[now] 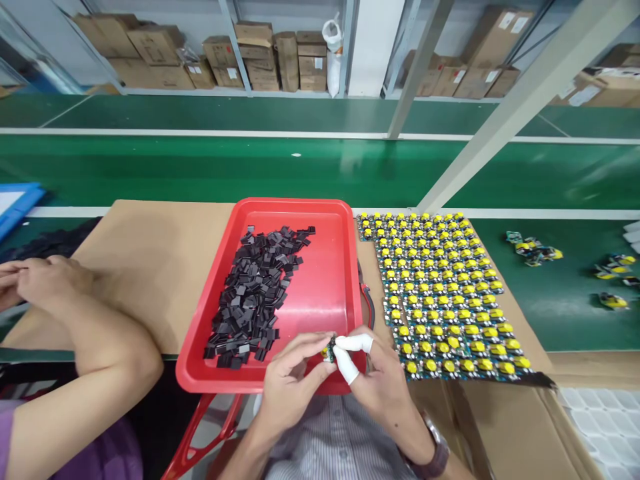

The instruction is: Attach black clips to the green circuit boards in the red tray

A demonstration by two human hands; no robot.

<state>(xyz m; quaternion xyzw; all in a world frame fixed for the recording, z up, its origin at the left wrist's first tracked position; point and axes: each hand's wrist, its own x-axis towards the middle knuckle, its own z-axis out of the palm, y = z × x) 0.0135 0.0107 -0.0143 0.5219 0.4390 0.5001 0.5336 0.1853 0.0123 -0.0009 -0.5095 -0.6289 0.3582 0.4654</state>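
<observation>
Over the near right corner of the red tray (186,360), my left hand (295,380) pinches a small circuit board (329,349) with a bit of yellow on it. White covers sit on the thumb and forefinger of my right hand (377,380), which close on the board's other side. Whether those fingertips also hold some small part is hidden. A heap of small flat black pieces (250,300) fills the left half of the tray. To the right, rows of circuit boards with round yellow parts (435,287) stand on cardboard.
At the left, another person's forearm (110,340) rests on the brown cardboard (150,267). A slanting pale post (490,120) rises behind the board rows. More loose boards (533,251) lie at the far right. Cartons (255,57) fill shelves beyond the green floor (200,167).
</observation>
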